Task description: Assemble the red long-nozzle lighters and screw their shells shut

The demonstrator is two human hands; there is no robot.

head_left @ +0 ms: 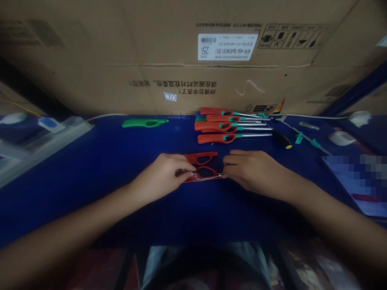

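Two halves of a red lighter shell lie between my hands: the upper half (208, 154) is just beyond the lower half (208, 169). My left hand (163, 171) is closed, thumb and fingers pinching at the left end of the lower half. A thin white wire (200, 177) runs from those fingertips along the shell to a small metal tip (219, 175). At that tip my right hand (256, 171) is closed, its fingertips pinched together. My left fingers partly hide a dark part, and my right fingers cover whatever lies beyond the tip.
Several red long-nosed lighters (211, 139) are piled behind my hands. A green shell piece (140, 123) lies to their left, a black screwdriver (282, 140) to their right. Teal-ended rods (308, 139) and a blue flat item (347, 189) are at right. A cardboard wall (121, 52) closes the back.
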